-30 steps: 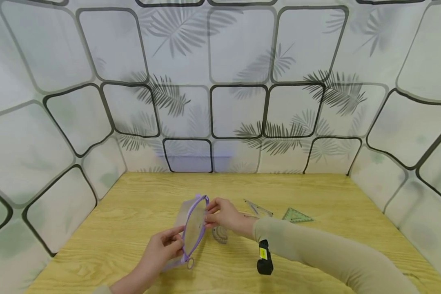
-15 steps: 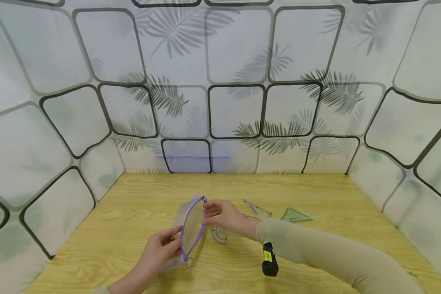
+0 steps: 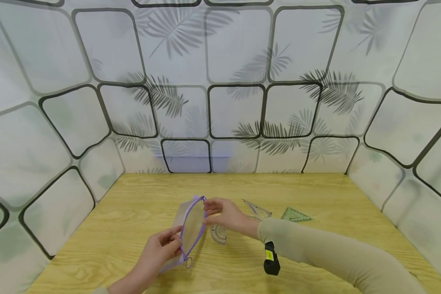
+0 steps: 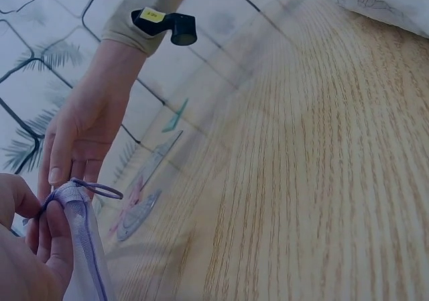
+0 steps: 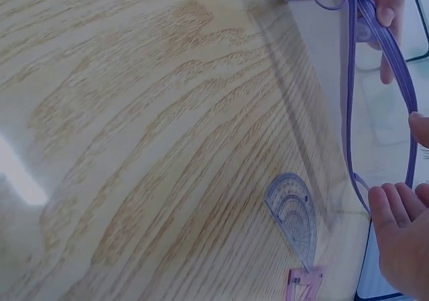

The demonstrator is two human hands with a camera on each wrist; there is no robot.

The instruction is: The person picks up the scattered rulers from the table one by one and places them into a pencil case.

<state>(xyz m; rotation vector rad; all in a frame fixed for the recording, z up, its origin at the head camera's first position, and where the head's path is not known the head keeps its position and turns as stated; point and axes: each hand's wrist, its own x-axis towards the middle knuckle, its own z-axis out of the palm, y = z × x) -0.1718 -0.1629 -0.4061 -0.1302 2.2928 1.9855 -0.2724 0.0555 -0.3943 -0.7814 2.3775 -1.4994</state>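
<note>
A translucent pouch [image 3: 180, 213] with a purple rim [image 5: 350, 100] is held above the worktop [image 3: 242, 269], left of centre in the head view, its mouth spread wide and turned toward the right. The near part of the rim is pinched by the left hand [image 3: 156, 250], between thumb and fingers, close to the end where a zip ring [image 3: 189, 262] is hung. The far part of the rim is touched by the right hand [image 3: 222, 214], its thumb and fairly straight fingers set apart; whether the rim is grasped by them cannot be told. On the worktop, a clear protractor [image 3: 218, 234] is seen just beside the pouch, partly below the right hand. Farther right, a clear set square [image 3: 257, 209] and a green set square [image 3: 297, 214] are laid flat, near each other. A pink piece [image 5: 303, 284] is shown next to the protractor in the right wrist view. A black device [image 3: 271, 258] is worn at the right wrist.
</note>
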